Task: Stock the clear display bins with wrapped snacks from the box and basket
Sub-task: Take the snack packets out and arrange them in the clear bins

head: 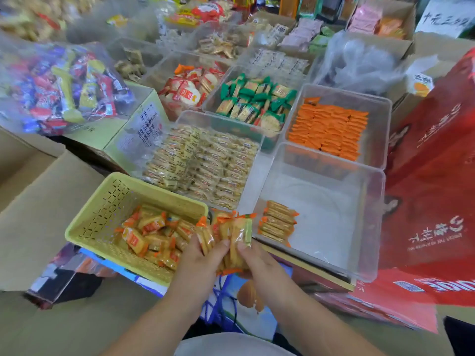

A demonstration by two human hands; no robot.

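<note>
Near bin barely started; basket not yet emptied.

Gripping, with left hand [203,255] and right hand [254,263] together, a fanned bundle of orange-and-yellow wrapped snack packets [231,235], fingers curled round it from either side; held at 3 o'clock of the yellow perforated plastic basket [102,209], at 7 o'clock of the large clear plastic bin [329,214]. Found in that bin only one short row of matching packets [277,222], at its 8 o'clock corner. Left loose in the basket: a shallow heap of packets [151,232]. Filled already, toward 12 o'clock: clear bin of pale wrapped crackers [223,123], clear bin of orange sachets [377,129], clear bin of green-wrapped biscuits [212,100]. Judged early for the near bin: bundle to set beside the row, then many more handfuls.
</note>
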